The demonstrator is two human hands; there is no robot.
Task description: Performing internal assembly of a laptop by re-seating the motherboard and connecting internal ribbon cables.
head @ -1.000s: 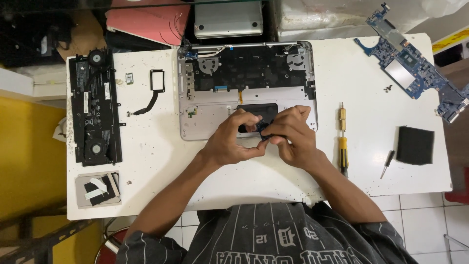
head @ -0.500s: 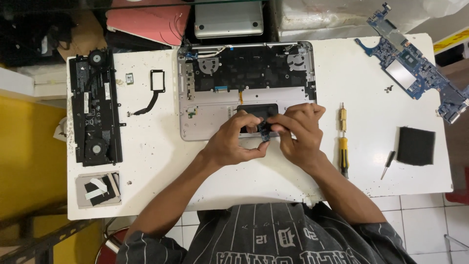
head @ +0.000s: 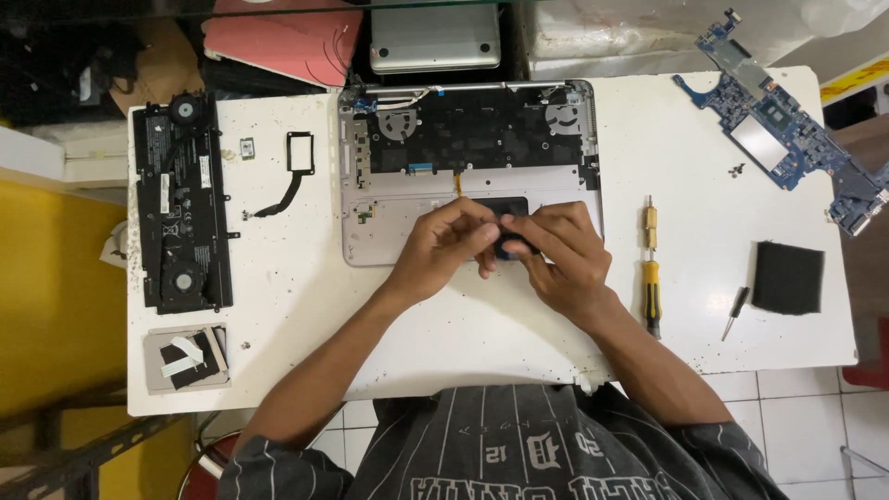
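Both hands meet over the dark trackpad panel (head: 507, 222) set in the near half of the opened laptop base (head: 370, 231), which lies at about twelve o'clock from the person on the white table (head: 463, 315). The left hand (head: 444, 245) has its fingers curled inward, the fingertips pinching at the panel's left part; the right hand (head: 560, 250) is likewise curled, its fingertips pressed to the panel's near edge, though whether either hand truly grips a small part or only presses on it cannot be told, since the fingers hide the spot. Compared with a second ago, the hands have drawn up from the panel's near rim and closed in on each other, the right hand turning so that its knuckles now rise higher over the pad; half a second ago they were already nearly so. That reads as the grip being reset on the same panel, the work staying at the trackpad and not moving elsewhere. Nothing else has shifted: the black battery and fan assembly (head: 181, 204) lies at nine o'clock, the yellow-handled screwdriver (head: 653, 278) at three o'clock just beside the right hand, a small black screwdriver (head: 734, 310) and a black foam pad (head: 787, 276) farther out, and the blue motherboard (head: 787, 120) at two o'clock.
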